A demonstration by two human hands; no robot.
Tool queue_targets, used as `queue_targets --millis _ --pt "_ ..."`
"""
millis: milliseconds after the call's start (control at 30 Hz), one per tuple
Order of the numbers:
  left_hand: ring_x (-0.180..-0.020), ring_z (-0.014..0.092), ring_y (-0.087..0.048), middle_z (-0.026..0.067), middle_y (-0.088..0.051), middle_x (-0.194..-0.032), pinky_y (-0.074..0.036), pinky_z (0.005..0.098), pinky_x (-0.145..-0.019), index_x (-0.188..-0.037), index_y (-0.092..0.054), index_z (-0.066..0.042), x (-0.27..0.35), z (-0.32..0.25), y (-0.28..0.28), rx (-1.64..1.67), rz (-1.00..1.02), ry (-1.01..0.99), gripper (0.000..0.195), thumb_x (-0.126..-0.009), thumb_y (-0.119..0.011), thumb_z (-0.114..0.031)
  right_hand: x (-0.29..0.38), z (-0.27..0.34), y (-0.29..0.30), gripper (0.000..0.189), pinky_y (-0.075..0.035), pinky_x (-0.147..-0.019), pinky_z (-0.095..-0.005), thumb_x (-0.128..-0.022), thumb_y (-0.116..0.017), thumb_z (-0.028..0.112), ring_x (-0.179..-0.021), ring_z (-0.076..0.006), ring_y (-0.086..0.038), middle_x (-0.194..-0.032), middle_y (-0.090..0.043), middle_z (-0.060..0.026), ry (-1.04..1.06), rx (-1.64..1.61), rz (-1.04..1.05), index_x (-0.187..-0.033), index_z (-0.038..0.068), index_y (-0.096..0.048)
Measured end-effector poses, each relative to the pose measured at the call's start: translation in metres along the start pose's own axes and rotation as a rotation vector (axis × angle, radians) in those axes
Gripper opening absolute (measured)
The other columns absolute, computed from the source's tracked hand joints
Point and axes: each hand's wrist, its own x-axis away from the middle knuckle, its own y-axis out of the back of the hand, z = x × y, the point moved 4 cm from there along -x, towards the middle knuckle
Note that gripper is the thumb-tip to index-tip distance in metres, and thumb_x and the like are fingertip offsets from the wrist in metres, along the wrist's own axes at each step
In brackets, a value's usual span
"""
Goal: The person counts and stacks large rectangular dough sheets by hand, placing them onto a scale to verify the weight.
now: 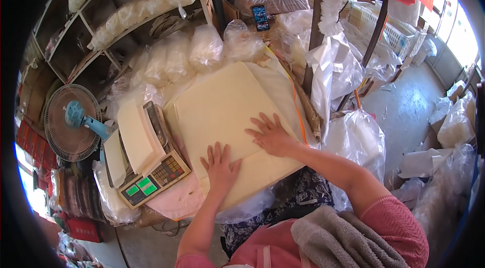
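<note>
A stack of large cream-coloured sheets (223, 97) lies on the table before me. My left hand (220, 169) rests on the sheets near their front edge, fingers spread, palm down. My right hand (273, 135) presses flat on the right side of the stack, its fingers also apart. Neither hand holds anything. Left of the stack stands a digital scale (155, 181) with a keypad and lit green displays. A pile of smaller cream sheets (136, 131) sits on its pan and hides part of it.
Filled clear plastic bags (204, 46) line the back of the table. At the left is a blue fan (74, 114). A smartphone (260, 18) lies at the back. Right of the table, a dark post (316, 29) and a large plastic bag (354, 150) stand close by.
</note>
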Motion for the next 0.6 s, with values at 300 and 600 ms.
queue_targets --millis 300,600 --pt "-0.146 0.042 -0.021 0.0166 -0.031 -0.156 -0.011 0.0699 -0.112 -0.143 -0.047 -0.011 -0.001 0.0019 -0.0001 0.013 0.034 0.009 0.065 -0.089 -0.063 -0.044 0.0001 -0.0012 0.0017 0.049 -0.011 -0.116 -0.0645 -0.104 -0.039 0.038 -0.149 -0.0365 -0.013 -0.16 -0.023 -0.0108 -0.025 -0.017 0.027 -0.15 0.023 -0.039" --pt "-0.145 0.041 -0.022 0.0157 -0.032 -0.155 -0.014 0.0689 -0.111 -0.143 -0.047 -0.013 -0.0012 0.0046 -0.0046 -0.007 0.001 -0.002 0.065 -0.089 -0.062 -0.045 -0.0035 -0.0001 0.0014 0.048 -0.015 -0.115 -0.0645 -0.102 -0.043 0.039 -0.148 -0.0356 -0.018 -0.158 -0.029 -0.0092 -0.028 0.009 -0.069 -0.147 0.025 -0.044"
